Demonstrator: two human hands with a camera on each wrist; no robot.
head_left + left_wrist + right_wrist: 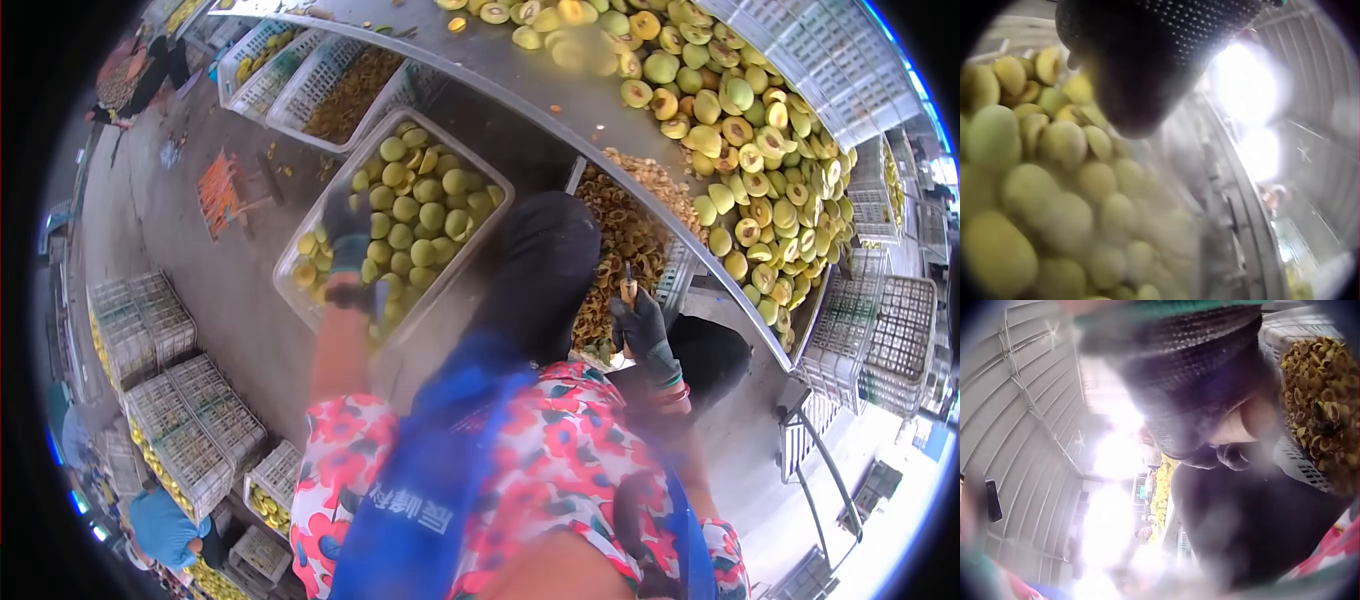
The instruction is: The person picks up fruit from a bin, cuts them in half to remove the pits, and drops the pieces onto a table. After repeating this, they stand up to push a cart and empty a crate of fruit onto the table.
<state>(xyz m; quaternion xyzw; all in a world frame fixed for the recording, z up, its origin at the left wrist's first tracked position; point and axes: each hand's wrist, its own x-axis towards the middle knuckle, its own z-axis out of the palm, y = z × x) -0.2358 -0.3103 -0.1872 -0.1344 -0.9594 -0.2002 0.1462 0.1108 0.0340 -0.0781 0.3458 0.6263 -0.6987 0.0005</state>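
Note:
The left hand [346, 222], dark-gloved and blurred, is over the left side of a pale crate [294, 208] of whole green fruit [432, 216]. In the left wrist view the gloved hand [1141, 62] hangs above fruit [1063, 142]; whether its fingers hold a piece is hidden. The right hand [642, 328], also gloved, grips a tool by its wooden handle [628, 290], its thin metal tip pointing away from the body. It is beside a crate of brownish fruit scraps [622, 222]. The right wrist view shows this glove [1191, 394] curled round the pale handle [1230, 428].
A metal table edge [560, 128] crosses above the scraps crate, with cut fruit [750, 180] heaped on the table. The person's dark-clad knee [552, 235] is between the two crates. Stacked crates [200, 420] stand at the left, near a person in blue [165, 528].

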